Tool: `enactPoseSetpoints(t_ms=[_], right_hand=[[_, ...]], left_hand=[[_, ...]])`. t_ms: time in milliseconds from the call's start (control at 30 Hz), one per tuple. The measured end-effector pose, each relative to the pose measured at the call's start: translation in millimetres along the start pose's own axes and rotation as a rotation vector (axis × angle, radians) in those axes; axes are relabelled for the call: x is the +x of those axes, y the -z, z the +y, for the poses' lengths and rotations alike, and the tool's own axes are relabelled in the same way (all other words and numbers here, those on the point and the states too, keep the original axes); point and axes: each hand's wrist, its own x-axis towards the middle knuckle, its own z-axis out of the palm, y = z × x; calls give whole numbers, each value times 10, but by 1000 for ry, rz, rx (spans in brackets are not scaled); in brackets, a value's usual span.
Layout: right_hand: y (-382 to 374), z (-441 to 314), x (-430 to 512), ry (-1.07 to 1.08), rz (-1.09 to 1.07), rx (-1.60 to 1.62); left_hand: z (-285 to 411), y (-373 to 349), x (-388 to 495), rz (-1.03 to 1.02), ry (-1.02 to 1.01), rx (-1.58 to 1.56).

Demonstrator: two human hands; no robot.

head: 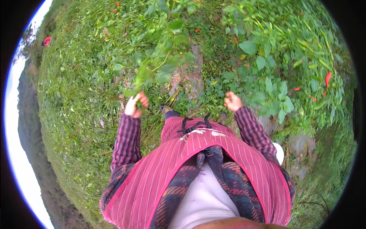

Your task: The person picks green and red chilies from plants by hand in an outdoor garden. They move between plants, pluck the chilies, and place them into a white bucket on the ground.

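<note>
My left hand (137,105) is closed around a bunch of leafy green stems (142,77), which stands up from the fist and is blurred. Across from it, my right hand (232,102) is raised with its fingers curled in. Whether anything small sits between those fingers cannot be made out. Low green leaves (214,93) lie just beyond the right hand. Further right, a red chili pepper (328,79) hangs among foliage, and slender green pods (325,63) grow above it.
Dense plants with scattered red peppers surround me. A strip of bare soil (187,77) runs ahead between them. A white round object (278,153), partly hidden, is by my right elbow. My shoe (164,108) stands among cut stems and weeds. Something red (47,41) shows far left.
</note>
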Motion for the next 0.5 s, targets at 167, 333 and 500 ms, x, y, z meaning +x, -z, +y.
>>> enactPoseSetpoints(t_ms=[167, 333, 500], right_hand=[[-578, -1630, 913, 455, 87, -273], [-1296, -2584, 1446, 620, -57, -436], [-2469, -2386, 1342, 596, -535, -772]], left_hand=[[-165, 1624, -840, 492, -144, -315], [-909, 2382, -1523, 755, -58, -499], [-1570, 2506, -1604, 840, 48, -648]])
